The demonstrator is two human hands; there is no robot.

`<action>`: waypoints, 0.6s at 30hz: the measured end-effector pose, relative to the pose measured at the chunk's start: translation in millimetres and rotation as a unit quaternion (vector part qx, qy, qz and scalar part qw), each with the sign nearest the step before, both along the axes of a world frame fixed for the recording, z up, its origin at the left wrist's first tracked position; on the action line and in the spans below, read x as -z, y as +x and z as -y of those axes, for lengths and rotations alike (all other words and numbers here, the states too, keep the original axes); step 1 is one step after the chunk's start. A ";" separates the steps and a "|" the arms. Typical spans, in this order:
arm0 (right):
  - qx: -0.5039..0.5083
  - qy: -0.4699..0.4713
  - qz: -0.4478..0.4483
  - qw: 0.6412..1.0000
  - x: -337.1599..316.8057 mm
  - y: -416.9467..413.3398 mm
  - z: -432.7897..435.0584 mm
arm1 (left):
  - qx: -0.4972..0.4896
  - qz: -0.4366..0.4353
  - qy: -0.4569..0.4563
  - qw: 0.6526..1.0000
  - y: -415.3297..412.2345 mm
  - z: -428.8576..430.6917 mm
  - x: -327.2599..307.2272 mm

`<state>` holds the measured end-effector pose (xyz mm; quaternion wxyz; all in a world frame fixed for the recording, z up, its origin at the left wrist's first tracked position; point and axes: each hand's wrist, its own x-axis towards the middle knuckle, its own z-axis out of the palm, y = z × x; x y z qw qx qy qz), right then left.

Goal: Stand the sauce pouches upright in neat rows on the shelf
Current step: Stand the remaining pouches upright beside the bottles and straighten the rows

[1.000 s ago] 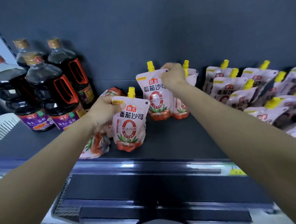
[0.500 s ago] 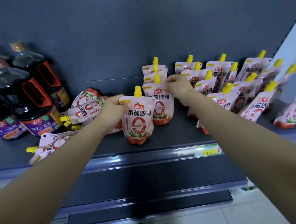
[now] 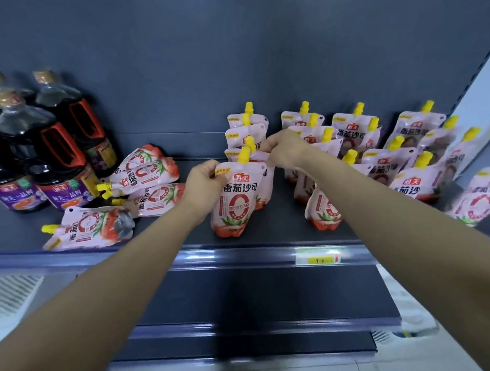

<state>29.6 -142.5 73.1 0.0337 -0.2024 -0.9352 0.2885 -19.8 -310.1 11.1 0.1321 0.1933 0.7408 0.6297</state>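
Trouble on the shelf (image 3: 278, 226) would start with a topple. You hold the front pouch (image 3: 235, 206) upright at the head of the left-most standing row, near the shelf's front lip, and its soft, rounded base probably gives it little footing. Let go before it settles and it could tip forward over the edge. It could also lean back into the three pouches filed behind it and knock the line askew. Your right forearm crosses in front of the next row (image 3: 323, 212), so a careless pull-back might sweep those pouches down as well. Several fallen pouches (image 3: 144, 177) lie on their sides to the left, spouts pointing toward the soy sauce bottles (image 3: 50, 157), not yet stood up. Reaching for them risks a knock against the bottles just beside them.

Your left hand (image 3: 206, 182) grips the front pouch by its upper left corner, thumb at the printed face and fingers curled behind. The forearm reaches up from the lower left. Your right hand (image 3: 286, 151) is curled with the knuckles up. Its fingertips seem to pinch the top edge of the second pouch (image 3: 267, 178), just behind the front one, as if steadying it, though the hand itself hides the exact contact. Further right, standing pouches (image 3: 402, 158) fill several rows, and some of them lean.
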 end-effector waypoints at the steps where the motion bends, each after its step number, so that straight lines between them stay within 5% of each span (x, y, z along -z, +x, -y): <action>1: -0.008 0.010 0.006 1.000 -2.0 1.3 -0.4 | -0.003 -0.001 -0.002 1.000 1.3 -2.8 -0.4; 10: -0.057 0.050 -0.008 0.997 -16.3 12.3 1.7 | -0.033 0.045 0.078 0.995 13.9 -19.1 7.9; 18: -0.066 0.055 0.002 0.996 -28.4 19.3 1.3 | -0.010 0.019 0.027 0.999 14.7 -14.6 6.3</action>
